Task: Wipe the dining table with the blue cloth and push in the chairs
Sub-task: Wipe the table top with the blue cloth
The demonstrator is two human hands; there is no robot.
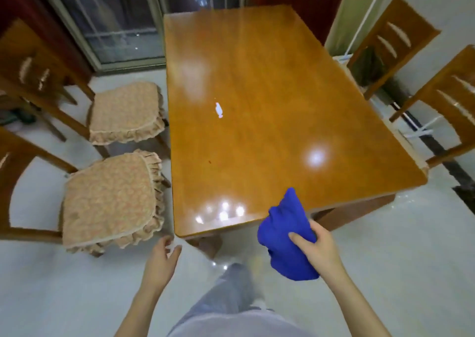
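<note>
While the pale tiled floor [385, 272] fills the lower part of the view, the wooden counter [270, 100] stretches away from the person, its glossy top catching several bright reflections near the close edge. On the left, two chairs stand pulled out from it: the near left chair [108, 200] and the far left chair [123, 113], each with a frilled beige seat cushion. On the right, the near right chair [447, 105] and the far right chair [390, 38] have their seats tucked under the counter, only the slatted backs showing. A grey trouser leg [231, 298] steps forward at the bottom centre. The blue cloth [285, 234] is bunched in the right hand [316, 246], held in the air just at the counter's near right edge; the fingers [298, 239] are wrapped around it. The left hand [162, 257] hangs loosely open, holding nothing, just short of the counter's near left corner. A small white scrap [219, 110] lies near the middle of the counter.
</note>
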